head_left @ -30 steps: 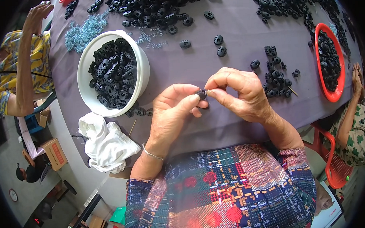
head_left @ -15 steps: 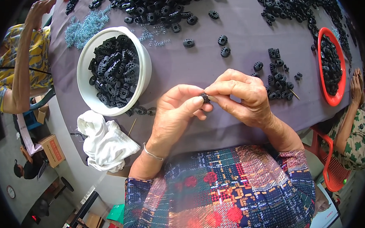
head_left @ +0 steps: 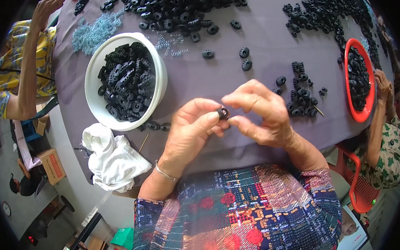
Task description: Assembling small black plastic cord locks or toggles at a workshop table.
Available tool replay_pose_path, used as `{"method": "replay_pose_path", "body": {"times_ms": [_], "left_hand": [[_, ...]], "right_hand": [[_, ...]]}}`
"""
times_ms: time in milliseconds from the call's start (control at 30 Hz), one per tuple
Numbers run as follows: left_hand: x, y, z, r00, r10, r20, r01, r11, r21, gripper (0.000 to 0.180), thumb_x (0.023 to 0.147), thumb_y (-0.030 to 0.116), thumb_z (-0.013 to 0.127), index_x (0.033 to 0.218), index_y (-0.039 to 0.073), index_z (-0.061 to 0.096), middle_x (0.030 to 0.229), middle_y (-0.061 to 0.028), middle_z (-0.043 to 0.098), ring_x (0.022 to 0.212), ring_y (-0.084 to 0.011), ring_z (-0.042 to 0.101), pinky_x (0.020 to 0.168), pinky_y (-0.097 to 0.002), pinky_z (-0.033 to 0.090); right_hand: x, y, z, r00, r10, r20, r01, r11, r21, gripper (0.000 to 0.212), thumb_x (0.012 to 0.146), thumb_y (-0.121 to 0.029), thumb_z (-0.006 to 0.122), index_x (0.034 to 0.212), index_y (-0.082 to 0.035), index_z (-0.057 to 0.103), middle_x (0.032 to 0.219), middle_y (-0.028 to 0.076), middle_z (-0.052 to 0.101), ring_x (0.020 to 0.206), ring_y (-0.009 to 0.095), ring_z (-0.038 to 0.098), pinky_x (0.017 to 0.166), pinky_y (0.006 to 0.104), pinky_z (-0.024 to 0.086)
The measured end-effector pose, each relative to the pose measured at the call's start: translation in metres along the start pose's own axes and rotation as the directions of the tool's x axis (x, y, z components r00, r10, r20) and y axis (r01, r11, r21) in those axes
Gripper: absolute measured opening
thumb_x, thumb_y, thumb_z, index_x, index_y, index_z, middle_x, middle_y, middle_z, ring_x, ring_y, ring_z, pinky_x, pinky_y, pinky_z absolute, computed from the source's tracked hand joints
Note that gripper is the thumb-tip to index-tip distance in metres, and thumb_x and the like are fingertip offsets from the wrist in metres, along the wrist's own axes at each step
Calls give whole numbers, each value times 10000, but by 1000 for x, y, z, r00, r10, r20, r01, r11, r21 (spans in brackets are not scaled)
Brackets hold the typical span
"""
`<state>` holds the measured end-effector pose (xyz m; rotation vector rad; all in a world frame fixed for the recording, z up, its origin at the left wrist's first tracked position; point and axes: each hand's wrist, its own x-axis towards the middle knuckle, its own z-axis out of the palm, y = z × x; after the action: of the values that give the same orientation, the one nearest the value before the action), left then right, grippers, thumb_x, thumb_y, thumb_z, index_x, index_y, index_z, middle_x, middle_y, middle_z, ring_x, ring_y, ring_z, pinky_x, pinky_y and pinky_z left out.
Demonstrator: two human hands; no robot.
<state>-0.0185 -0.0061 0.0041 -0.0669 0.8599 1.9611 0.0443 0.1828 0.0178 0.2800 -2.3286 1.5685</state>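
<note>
Between thumb and fingers, my left hand (head_left: 186, 128) grips a small black barrel-shaped plastic piece (head_left: 223, 114) with a round opening facing up. Close on its right is my right hand (head_left: 265, 115), thumb and index finger spread apart, with nothing visible between them. To the left, a white tub (head_left: 162, 88) holds many similar black plastic parts (head_left: 127, 79). Right of my hands, a small cluster of black pieces (head_left: 300, 95) lies on the grey-covered table (head_left: 193, 75), beside a thin wooden stick (head_left: 319, 110).
Far across the table are large heaps of black parts (head_left: 176, 11) and pale blue-grey coil springs (head_left: 98, 33). A white cloth (head_left: 113, 159) lies at the left edge. One person's hands (head_left: 382, 86) are by a red basin (head_left: 372, 82); another person's arm (head_left: 28, 75) is at left.
My right hand has drawn back from the black plastic piece and its fingers have parted. The piece remains in my left hand, with its opening now showing.
</note>
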Motion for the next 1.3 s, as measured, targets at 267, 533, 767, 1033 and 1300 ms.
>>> {"method": "replay_pose_path", "body": {"times_ms": [267,533,767,1033,1300], "left_hand": [[-5,-2,-1,995,-98,33,97,995,25,209,882,84,624,1080,26,588,977,-80,629,826,-169,629,695,-276,523],[-4,0,1,995,-69,66,54,977,206,199,894,111,618,1057,-4,621,921,-89,658,765,-152,635,685,-264,528],[-1,-3,-4,990,-91,107,70,979,191,207,890,111,626,1050,-19,601,896,-82,650,740,-153,635,666,-271,533],[-4,-7,0,969,-80,233,35,981,193,170,873,112,640,972,-20,600,879,-98,639,757,-176,626,684,-309,526],[-7,-17,0,923,-225,311,82,908,411,176,836,143,686,903,-10,634,877,-100,660,807,-165,622,760,-307,507]], "right_hand": [[-3,2,0,991,-124,54,126,992,-21,381,639,25,755,1006,-22,665,862,90,580,712,199,566,602,301,488],[-1,9,0,979,-198,39,196,979,51,420,657,1,754,1066,-47,671,873,107,581,753,229,588,620,325,504],[-2,8,-3,982,-153,113,135,978,158,230,727,-55,696,947,-22,637,839,105,580,724,240,600,624,333,503],[0,9,-10,994,-47,95,17,957,290,123,755,-60,636,853,15,629,784,94,591,693,179,625,622,285,518],[-4,18,2,996,-76,39,72,992,108,74,756,-34,616,816,8,612,762,86,575,669,188,613,601,297,507]]}}
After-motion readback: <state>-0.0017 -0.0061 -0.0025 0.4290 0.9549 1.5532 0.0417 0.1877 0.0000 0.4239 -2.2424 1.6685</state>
